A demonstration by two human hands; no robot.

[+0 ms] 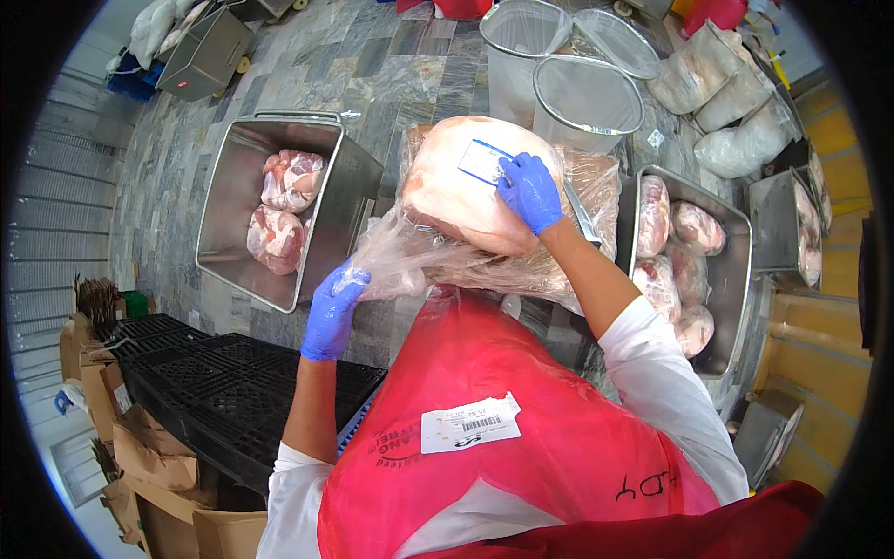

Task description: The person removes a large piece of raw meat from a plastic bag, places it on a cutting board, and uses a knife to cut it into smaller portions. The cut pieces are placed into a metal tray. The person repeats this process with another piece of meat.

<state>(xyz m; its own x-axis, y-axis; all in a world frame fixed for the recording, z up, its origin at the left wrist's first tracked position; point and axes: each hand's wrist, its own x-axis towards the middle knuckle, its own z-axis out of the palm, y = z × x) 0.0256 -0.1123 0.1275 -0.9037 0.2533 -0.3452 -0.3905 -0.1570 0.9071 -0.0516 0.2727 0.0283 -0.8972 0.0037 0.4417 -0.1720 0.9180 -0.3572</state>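
A large pale piece of meat [447, 196] with a smooth fatty surface lies in front of me on a plastic-covered surface. A white label with blue edges [482, 160] is on its top. My right hand [531, 193], in a blue glove, has its fingers curled at the label's right edge. To the left, my gloved left hand [333, 312] is closed on clear plastic wrap [400, 256], stretched out from below the meat. A knife [581, 212] lies beside my right wrist, its blade partly hidden.
Metal bins holding wrapped meat stand on the left [328, 200] and right [740, 298]. Beyond the work surface are round-rimmed containers with clear liners [589, 93]. Black pallets [205, 391] and cardboard boxes [154, 456] sit at lower left.
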